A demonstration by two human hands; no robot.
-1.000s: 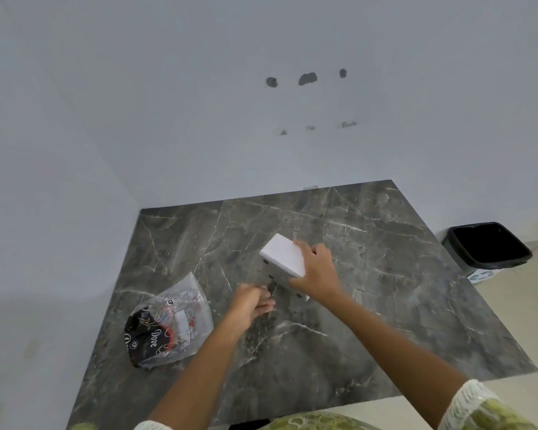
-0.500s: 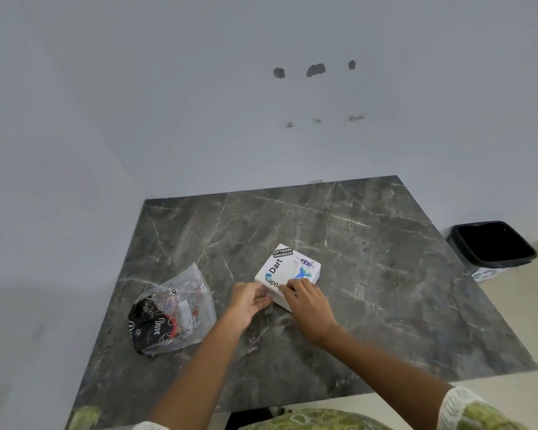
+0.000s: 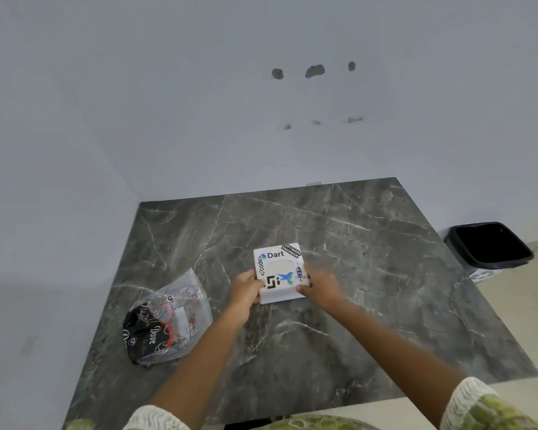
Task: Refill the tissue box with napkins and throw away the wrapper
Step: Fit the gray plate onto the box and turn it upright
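A white square tissue box (image 3: 277,268) with stickers on top sits upright in the middle of the dark marble table (image 3: 370,274). Its oval slot faces up and shows white inside. My left hand (image 3: 246,290) grips the box's left near edge. My right hand (image 3: 319,285) grips its right near edge. A crumpled clear plastic wrapper (image 3: 168,321) with black and red print lies on the table to the left, apart from both hands.
A black bin (image 3: 491,246) with a dark liner stands on the floor past the table's right edge. Pale walls close the table's back and left sides. The table's near edge runs just above my sleeves.
The box was tilted on edge with its plain underside up, then turned sticker side up and set flat. Both hands moved to grip its near sides.
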